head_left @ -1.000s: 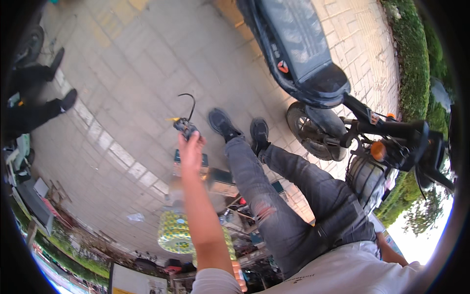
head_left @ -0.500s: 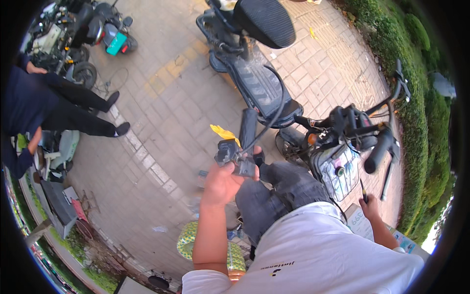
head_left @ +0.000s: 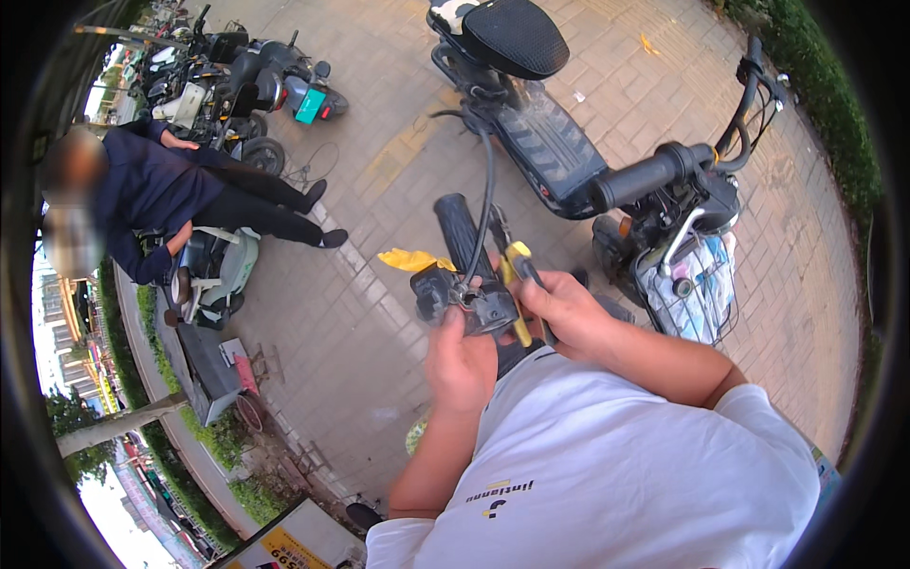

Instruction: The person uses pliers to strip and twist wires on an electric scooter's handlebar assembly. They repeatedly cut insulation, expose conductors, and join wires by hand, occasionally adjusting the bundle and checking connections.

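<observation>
An outdoor paved area. Brick-like paving [head_left: 332,384] spreads underfoot. A scooter [head_left: 555,156] stands at one o'clock, with more parked scooters [head_left: 248,81] between ten and eleven. A hedge [head_left: 827,114] edges two o'clock; a tree trunk [head_left: 123,423] shows at eight, buildings [head_left: 64,332] near nine.

The left hand's [head_left: 460,360] fingers mostly disappear behind the black handlebar grip unit [head_left: 490,308]; the right hand [head_left: 571,311] covers part of a yellow-handled tool [head_left: 522,330], so its kind is unclear. The left forearm [head_left: 431,460] hides most of a green patterned thing [head_left: 414,436] on the pavement [head_left: 322,379]. A bystander's head [head_left: 78,156] is blurred. Along the pavement's edge, a hedge [head_left: 825,114] is cut off by the dark rim; a panel [head_left: 303,536] runs off the bottom.
</observation>
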The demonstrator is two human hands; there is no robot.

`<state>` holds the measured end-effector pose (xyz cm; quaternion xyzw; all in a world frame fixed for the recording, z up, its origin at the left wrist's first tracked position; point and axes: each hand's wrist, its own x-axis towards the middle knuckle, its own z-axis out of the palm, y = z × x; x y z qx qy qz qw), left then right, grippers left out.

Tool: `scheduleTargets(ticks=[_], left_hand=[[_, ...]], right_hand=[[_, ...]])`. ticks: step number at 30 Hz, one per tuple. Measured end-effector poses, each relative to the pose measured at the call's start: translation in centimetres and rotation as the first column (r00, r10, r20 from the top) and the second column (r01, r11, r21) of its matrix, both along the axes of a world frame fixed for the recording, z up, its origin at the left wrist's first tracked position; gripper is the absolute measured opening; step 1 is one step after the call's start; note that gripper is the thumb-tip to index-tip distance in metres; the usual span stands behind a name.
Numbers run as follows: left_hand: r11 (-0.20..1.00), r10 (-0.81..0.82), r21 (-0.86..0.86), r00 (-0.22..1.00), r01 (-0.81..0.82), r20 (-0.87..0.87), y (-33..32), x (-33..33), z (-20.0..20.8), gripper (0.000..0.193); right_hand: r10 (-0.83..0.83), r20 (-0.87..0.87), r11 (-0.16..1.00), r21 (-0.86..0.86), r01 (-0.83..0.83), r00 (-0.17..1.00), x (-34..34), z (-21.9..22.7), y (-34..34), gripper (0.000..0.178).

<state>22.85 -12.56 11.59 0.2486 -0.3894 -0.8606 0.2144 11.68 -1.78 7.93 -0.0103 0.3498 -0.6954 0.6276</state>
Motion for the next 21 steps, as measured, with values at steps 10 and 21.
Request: scheduleTargets(ticks=[10, 21], left_hand=[[0.912, 0.042, -0.406, 0.998, -0.061, -0.057, 0.4, -1.5, 0.1, 0.042], [0.963, -0.208, -0.207, 0.963, 0.170, -0.174, -6.9, -3.0, 1.0, 0.066]], right_hand=[[-0.051, -0.003, 0.981, -0.190, 0.050, 0.999, -0.5, 4.0, -1.4, 0.055], [-0.360, -0.231, 0.933, -0.071, 0.353, 0.904, -1.6, 4.6, -6.0, 0.044]])
